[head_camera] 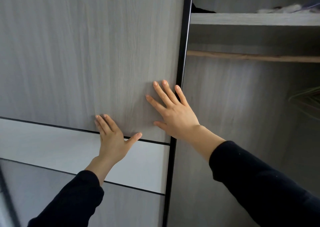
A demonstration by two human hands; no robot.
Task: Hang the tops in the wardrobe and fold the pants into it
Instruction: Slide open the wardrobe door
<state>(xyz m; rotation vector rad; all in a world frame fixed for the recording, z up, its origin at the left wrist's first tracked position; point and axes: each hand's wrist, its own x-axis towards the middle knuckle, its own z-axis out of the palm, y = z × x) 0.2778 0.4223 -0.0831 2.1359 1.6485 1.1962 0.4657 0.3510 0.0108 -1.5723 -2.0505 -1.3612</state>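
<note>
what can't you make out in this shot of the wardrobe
All in the head view:
- Whatever lies behind the sliding door is hidden by the door, on which the left hand and right hand lie flat.
- On the top shelf, a dark item is partly behind the door's edge, and a pale heap is too blurred to name.
- The green fronds are cut off by the right edge.

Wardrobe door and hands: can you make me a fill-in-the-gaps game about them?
Of the left hand and right hand, the ____ one is nearer the door's black edge. Both press flat on the wardrobe door, holding ____. The shelf sits ____ the wooden rail.
Missing words: right; nothing; above.
</note>
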